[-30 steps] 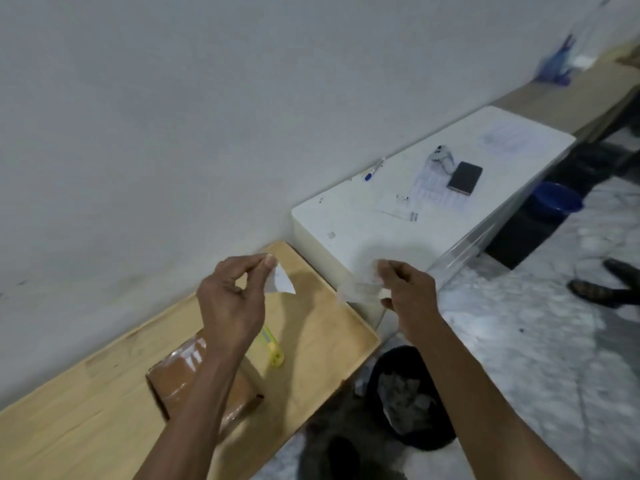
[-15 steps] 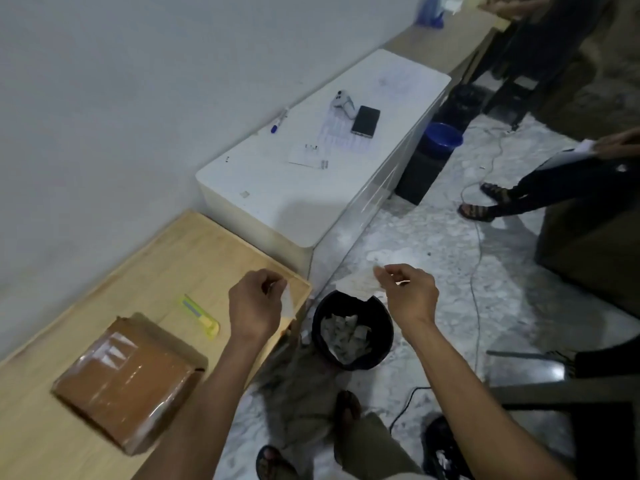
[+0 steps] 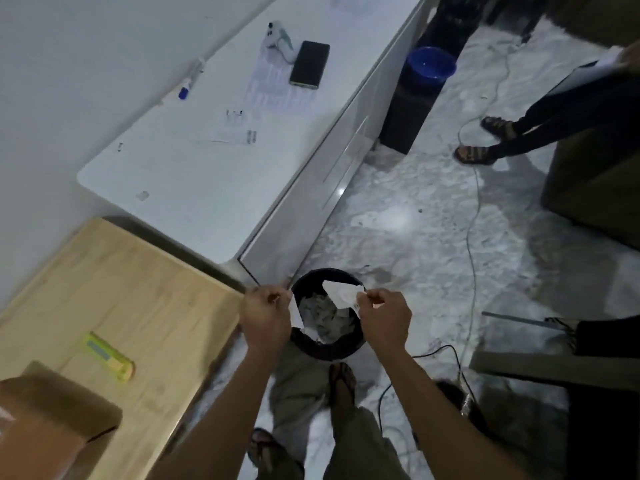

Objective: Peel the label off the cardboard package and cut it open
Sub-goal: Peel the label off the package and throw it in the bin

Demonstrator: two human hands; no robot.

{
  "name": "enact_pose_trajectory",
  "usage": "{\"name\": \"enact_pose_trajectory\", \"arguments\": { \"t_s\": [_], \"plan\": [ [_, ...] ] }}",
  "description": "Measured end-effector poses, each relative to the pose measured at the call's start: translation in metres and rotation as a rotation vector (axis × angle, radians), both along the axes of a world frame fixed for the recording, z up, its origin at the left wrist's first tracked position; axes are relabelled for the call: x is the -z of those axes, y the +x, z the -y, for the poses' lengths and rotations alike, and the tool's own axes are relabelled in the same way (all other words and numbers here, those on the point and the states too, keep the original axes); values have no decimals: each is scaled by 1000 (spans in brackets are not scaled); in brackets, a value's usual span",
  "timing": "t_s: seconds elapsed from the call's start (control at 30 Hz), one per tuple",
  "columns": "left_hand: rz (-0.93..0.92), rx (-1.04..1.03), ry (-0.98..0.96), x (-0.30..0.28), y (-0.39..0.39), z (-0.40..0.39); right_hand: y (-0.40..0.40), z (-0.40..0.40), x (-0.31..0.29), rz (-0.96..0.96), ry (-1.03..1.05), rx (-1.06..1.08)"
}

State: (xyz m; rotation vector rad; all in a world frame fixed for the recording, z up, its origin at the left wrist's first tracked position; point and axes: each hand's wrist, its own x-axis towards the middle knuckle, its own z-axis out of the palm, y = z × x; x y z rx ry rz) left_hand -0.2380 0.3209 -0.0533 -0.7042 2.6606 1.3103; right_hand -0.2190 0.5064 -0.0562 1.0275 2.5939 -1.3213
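- We stand over the bin (image 3: 327, 348) with a torn label piece in each hand: the left hand (image 3: 266, 318) pinches a narrow white strip (image 3: 295, 311), the right hand (image 3: 385, 318) pinches a larger crumpled scrap (image 3: 341, 294).
- Both pieces hang above the bin mouth, so we judge the step to be dropping them in; to do it well we keep both hands over the opening and let go there, shaking off any sticky bit that clings.
- The package (image 3: 52, 417) sits on the wooden table (image 3: 138, 289) at the lower left, well apart from our hands, not yet cut as far as we can see.
- The yellow cutter (image 3: 108, 356) lies just beside it, the tool we likely need next.
- Count: two label pieces, one package, one cutter, one black bin here.
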Motion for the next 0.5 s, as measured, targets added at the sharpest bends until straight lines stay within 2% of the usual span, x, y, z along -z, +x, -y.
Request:
{"name": "enact_pose_trajectory", "arguments": {
  "t_s": [0.13, 0.33, 0.5],
  "plan": [
    [70, -10, -29, 54, -28, -41, -33, -19, 72, 105, 85, -52],
    [153, -69, -10, 150, -53, -78, -60, -32, 156, 252, 64, -111],
    [180, -75, -2, 162, -55, -82, -61, -40, 177, 295, -1, -143]
  ]
}}
